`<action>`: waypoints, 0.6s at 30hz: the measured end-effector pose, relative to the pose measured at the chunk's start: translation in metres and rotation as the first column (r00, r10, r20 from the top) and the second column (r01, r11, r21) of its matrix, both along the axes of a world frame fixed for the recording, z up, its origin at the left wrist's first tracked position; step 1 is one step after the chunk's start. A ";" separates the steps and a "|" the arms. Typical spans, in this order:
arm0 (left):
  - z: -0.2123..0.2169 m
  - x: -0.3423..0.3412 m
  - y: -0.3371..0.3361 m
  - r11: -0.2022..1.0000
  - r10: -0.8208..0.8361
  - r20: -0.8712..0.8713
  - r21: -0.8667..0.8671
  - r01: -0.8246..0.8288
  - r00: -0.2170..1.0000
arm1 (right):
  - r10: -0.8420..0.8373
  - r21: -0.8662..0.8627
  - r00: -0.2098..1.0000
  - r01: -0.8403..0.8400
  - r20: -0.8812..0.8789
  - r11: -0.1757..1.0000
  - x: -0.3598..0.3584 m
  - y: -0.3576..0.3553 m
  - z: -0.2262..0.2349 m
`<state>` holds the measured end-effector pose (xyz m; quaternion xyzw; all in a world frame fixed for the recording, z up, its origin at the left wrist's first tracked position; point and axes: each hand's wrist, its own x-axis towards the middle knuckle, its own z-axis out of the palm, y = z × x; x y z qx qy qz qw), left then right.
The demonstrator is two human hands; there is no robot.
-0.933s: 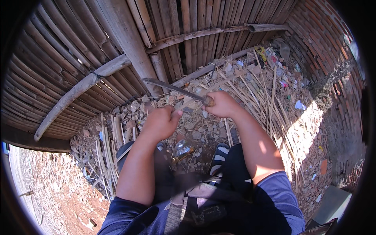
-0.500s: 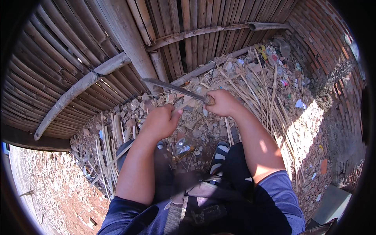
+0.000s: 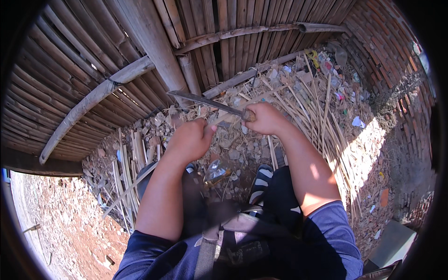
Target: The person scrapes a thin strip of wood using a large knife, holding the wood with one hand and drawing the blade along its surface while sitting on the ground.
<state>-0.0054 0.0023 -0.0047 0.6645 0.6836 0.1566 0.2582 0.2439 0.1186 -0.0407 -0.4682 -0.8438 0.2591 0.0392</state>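
Note:
My left hand point(image 3: 188, 141) is closed around a thin, pale bamboo strip point(image 3: 266, 94), which slants up and away to the right. A machete point(image 3: 200, 100) with a long dark blade and a short wooden handle is gripped in my right hand point(image 3: 267, 119). Its blade points left and lies across the strip, just beyond my left hand. Whether the edge touches the strip I cannot tell.
Many split bamboo strips point(image 3: 322, 135) lie on the rubble at right, and more strips point(image 3: 125, 182) at left. A clear plastic piece point(image 3: 216, 172) lies between my feet. Ahead stands a bamboo-slat wall point(image 3: 242, 51) with a thick post point(image 3: 156, 42); a brick wall point(image 3: 387, 56) rises at right.
The machete and both hands have shifted very slightly up and left in view. Both grips look the same.

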 end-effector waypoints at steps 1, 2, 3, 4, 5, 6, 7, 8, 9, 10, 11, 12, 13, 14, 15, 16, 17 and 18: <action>0.001 0.000 0.000 1.000 0.001 0.000 0.000 -0.001 1.000 | 0.009 -0.011 1.000 -0.009 0.015 1.000 0.000 0.001 -0.001; 0.001 0.000 0.000 1.000 0.002 -0.001 0.000 -0.002 1.000 | 0.010 -0.013 1.000 -0.009 0.016 1.000 0.000 0.001 -0.001; 0.002 0.000 -0.001 1.000 0.002 -0.001 -0.002 -0.002 1.000 | 0.012 -0.014 1.000 -0.012 0.020 1.000 0.000 0.001 -0.002; 0.002 0.000 -0.001 1.000 0.001 -0.004 -0.003 -0.001 1.000 | 0.015 -0.015 1.000 -0.014 0.025 1.000 0.000 0.001 -0.002; 0.002 0.000 -0.001 1.000 0.000 -0.007 -0.005 0.000 1.000 | 0.015 -0.016 1.000 -0.014 0.025 1.000 0.000 0.001 -0.002; 0.002 0.000 0.000 1.000 0.000 -0.007 -0.006 0.000 1.000 | 0.011 -0.027 1.000 -0.010 0.030 1.000 -0.001 0.001 -0.001; 0.002 -0.001 0.000 1.000 -0.004 0.004 -0.002 0.004 1.000 | 0.008 -0.038 0.999 -0.007 0.034 0.999 -0.001 0.001 0.001; 0.001 -0.001 0.000 1.000 -0.009 0.015 0.001 0.009 1.000 | 0.008 -0.038 0.999 -0.007 0.034 0.999 -0.001 0.001 0.001; -0.001 -0.002 -0.001 1.000 -0.009 0.015 0.001 0.009 1.000 | 0.004 -0.026 1.000 -0.004 0.017 1.000 -0.001 0.000 0.002; -0.003 -0.002 -0.001 1.000 -0.007 0.023 0.023 0.006 1.000 | 0.000 -0.013 1.000 0.000 0.000 1.000 0.000 0.000 0.002; -0.005 -0.002 -0.001 0.999 -0.005 0.032 0.044 0.003 0.999 | -0.001 -0.013 1.000 0.001 0.001 1.000 0.000 0.000 0.002; -0.004 -0.001 -0.001 0.999 -0.006 0.033 0.044 0.004 0.999 | -0.007 -0.019 1.000 0.007 0.012 1.000 0.000 0.001 0.002; -0.001 0.000 -0.001 1.000 0.002 0.032 0.028 -0.003 0.999 | -0.012 -0.025 1.000 0.012 0.023 1.000 -0.001 0.001 0.003; 0.000 0.001 -0.001 1.000 0.010 0.031 0.011 -0.010 0.999 | -0.011 -0.025 1.000 0.012 0.023 1.000 -0.001 0.001 0.004; 0.001 0.001 -0.001 1.000 0.010 0.031 0.011 -0.011 0.999 | -0.016 -0.028 1.000 0.016 0.020 0.999 -0.001 0.000 0.007; 0.001 0.002 -0.001 1.000 0.018 0.041 0.002 -0.018 0.999 | -0.020 -0.031 1.000 0.020 0.017 0.999 -0.002 -0.001 0.009; 0.001 0.001 -0.001 1.000 0.025 0.051 -0.008 -0.025 0.998 | -0.019 -0.031 1.000 0.020 0.016 0.999 -0.003 -0.002 0.011; 0.001 0.001 -0.001 1.000 0.026 0.050 -0.007 -0.026 0.998 | -0.023 -0.049 0.999 0.025 0.043 0.998 -0.005 -0.002 0.013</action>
